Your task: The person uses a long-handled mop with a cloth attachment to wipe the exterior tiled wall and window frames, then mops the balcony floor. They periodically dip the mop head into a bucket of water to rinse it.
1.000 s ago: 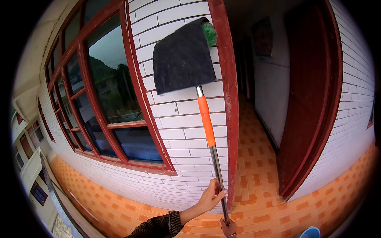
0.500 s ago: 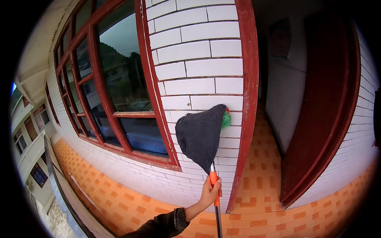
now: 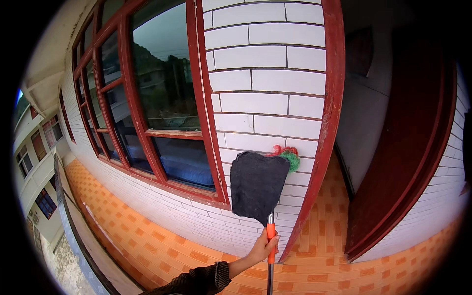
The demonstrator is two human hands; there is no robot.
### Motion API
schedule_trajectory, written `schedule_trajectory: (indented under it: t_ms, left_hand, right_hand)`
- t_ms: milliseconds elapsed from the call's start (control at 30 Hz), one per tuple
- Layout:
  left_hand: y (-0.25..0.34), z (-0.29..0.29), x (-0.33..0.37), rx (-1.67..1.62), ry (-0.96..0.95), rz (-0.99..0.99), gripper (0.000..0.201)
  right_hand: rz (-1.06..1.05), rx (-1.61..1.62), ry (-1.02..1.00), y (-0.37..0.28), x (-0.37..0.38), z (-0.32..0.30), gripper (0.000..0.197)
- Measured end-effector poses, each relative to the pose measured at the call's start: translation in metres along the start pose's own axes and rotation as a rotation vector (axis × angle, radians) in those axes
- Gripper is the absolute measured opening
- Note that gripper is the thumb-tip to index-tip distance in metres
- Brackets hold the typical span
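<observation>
My left hand (image 3: 264,247) is wrapped round the orange grip (image 3: 271,242) of a long pole. A dark grey cloth (image 3: 258,186) hangs over the pole's upper end, spread in front of the white tiled wall (image 3: 289,114). Just past the cloth's upper right corner, a green mesh tuft (image 3: 292,161) and a red mesh strip (image 3: 281,150) show against the tiles. Whatever the cloth covers is hidden, and I cannot tell how firmly it touches the wall. My right hand is out of view.
A red-framed window (image 3: 169,96) is left of the cloth, and a red door frame (image 3: 328,93) is to its right. Beyond stands a dark red door (image 3: 400,162). Orange tiles cover the floor (image 3: 147,236). A low parapet (image 3: 81,221) runs along the left.
The view has shifted, so wall and window sit further right. The cloth appears lower and squarer, and more of the red mesh shows. My left hand keeps its grip on the pole.
</observation>
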State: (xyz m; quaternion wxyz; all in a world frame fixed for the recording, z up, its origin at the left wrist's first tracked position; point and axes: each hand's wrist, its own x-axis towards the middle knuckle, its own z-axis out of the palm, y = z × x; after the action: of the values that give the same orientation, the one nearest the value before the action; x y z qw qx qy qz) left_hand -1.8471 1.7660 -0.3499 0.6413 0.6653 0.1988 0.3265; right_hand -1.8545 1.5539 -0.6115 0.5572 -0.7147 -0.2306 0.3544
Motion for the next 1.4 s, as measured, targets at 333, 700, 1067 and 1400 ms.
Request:
schedule_trajectory:
  t_ms: [333, 700, 1067, 1400]
  left_hand:
    - [-0.002, -0.117, 0.066, -0.111, 0.625, -0.184, 0.050]
    - [-0.119, -0.153, -0.026, 0.024, 0.327, -0.619, 0.032]
    - [-0.250, -0.207, -0.084, 0.216, 0.170, -1.086, 0.029]
    - [-0.430, -0.180, -0.036, 0.549, -0.512, -1.076, 0.027]
  right_hand:
    - [0.119, 0.045, 0.019, 0.037, -0.039, -0.010, 0.044]
    - [-0.033, 0.103, 0.299, -0.019, -0.041, -0.044, 0.030]
    - [-0.301, 0.193, 0.578, -0.076, -0.040, -0.137, 0.022]
    - [-0.559, 0.369, 1.339, -0.141, -0.070, -0.222, 0.043]
